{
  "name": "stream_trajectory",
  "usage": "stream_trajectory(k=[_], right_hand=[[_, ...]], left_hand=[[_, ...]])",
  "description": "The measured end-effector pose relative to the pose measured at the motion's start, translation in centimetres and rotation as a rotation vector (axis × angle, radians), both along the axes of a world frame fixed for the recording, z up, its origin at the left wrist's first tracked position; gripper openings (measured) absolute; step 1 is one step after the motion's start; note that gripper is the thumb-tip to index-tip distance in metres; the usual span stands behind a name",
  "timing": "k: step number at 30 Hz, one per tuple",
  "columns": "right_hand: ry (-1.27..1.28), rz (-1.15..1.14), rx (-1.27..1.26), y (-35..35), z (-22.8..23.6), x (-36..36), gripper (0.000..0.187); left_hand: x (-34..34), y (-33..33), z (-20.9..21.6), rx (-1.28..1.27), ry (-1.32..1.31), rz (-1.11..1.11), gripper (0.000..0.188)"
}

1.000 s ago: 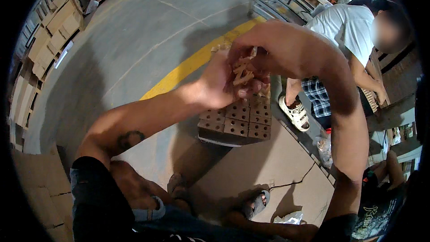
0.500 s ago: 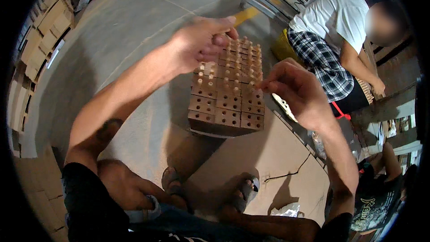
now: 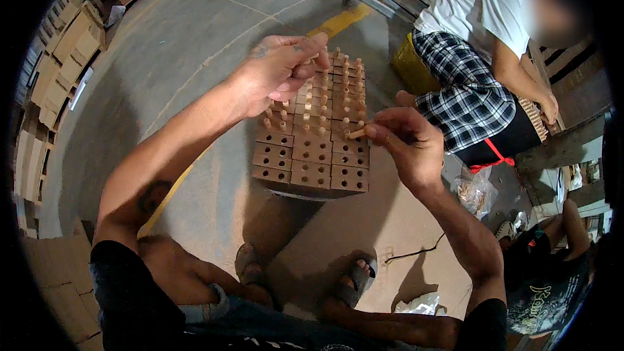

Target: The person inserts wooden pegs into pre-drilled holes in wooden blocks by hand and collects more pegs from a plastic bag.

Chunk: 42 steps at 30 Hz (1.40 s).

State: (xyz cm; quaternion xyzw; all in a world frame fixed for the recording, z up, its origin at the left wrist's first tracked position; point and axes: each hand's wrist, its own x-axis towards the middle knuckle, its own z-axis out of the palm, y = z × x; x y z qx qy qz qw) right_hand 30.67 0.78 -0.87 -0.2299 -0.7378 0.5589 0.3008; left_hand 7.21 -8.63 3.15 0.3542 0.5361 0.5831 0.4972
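Note:
A stack of brown wooden blocks point(image 3: 311, 164) with paired round holes stands on the floor before me. Upright wooden dowels point(image 3: 323, 119) fill the holes of its far and middle rows; the nearest rows show bare dark holes. My right hand point(image 3: 413, 146) pinches one wooden dowel point(image 3: 356, 134) between thumb and fingertips. That dowel lies tilted at the block's right side, close above the holes; whether its tip is in one I cannot tell. Over the far left part of the stack, my left hand point(image 3: 286, 71) is closed, with pale dowel pieces partly showing between thumb and fingers.
A co-worker in a white shirt point(image 3: 478, 23) sits at the right, hands on other doweled pieces point(image 3: 533, 120). A clear bag of dowels point(image 3: 476, 195) lies nearby. Cardboard point(image 3: 409, 221) covers the floor by my feet. Another person point(image 3: 546, 286) is at lower right.
My right hand has come slightly left and lower in view, and the dowel in its fingertips now shows plainly. My left hand stays over the stack's far part. The view has shifted a little.

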Motion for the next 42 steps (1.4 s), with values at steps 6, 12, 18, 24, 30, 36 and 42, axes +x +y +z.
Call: stream_trajectory(k=[6, 12, 18, 24, 30, 36, 42], right_hand=[[-0.238, 0.201, 0.565, 1.7, 3.8, 0.7, 0.016], [-0.336, 0.313, 0.770, 1.3, 5.1, -0.4, 0.016], [-0.355, 0.354, 0.858, 0.5, 5.4, -1.4, 0.015], [-0.297, 0.345, 0.719, 0.1, 2.9, -0.6, 0.017], [-0.130, 0.148, 0.268, -1.1, 6.4, 0.7, 0.031], [0.094, 0.191, 0.237, -2.0, 5.9, -0.2, 0.026], [0.203, 0.294, -0.090, -1.3, 5.4, -0.8, 0.018]], left_hand=[[0.5, 0.0, 0.5, -0.043, 0.059, 0.007, 0.037], [0.7, 0.0, 0.8, -0.081, 0.101, 0.004, 0.040], [1.0, -0.2, 0.8, -0.091, 0.150, 0.018, 0.038], [1.1, -1.0, 0.6, -0.032, 0.098, -0.047, 0.040], [5.3, -2.1, 0.6, 0.123, 0.312, -0.030, 0.046], [9.8, -3.7, 1.7, 0.192, 0.231, 0.041, 0.051], [9.1, -2.5, 1.6, 0.099, 0.091, 0.117, 0.053]])
